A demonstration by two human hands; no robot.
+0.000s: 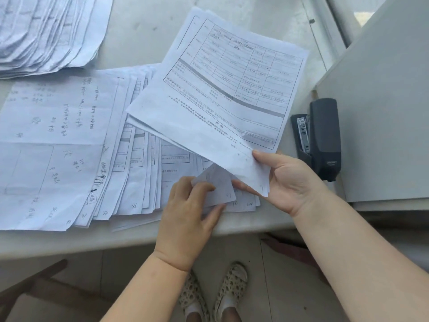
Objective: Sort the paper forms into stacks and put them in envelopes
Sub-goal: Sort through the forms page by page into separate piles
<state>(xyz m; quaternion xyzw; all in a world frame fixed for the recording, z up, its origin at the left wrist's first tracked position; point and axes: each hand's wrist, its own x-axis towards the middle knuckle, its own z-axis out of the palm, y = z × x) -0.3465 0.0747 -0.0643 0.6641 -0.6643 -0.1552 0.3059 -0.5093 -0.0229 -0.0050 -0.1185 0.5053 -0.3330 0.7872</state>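
My right hand [287, 180] grips the near corner of a thin bundle of printed forms [220, 84], lifted and tilted above the table. My left hand [188, 212] pinches the numbered corner of a sheet [218, 187] just below that bundle, lifting it off a fanned row of forms [144, 159]. The fanned forms overlap from left to right, with handwritten numbers on their near corners. A large sheet with handwriting [55, 145] lies on the left end of the row.
A thick stack of papers [44, 31] sits at the far left of the pale table [144, 26]. A dark stapler [320, 138] stands right of the held forms. A grey board [383, 112] lies at the right. The floor and two shoes show below the table's edge.
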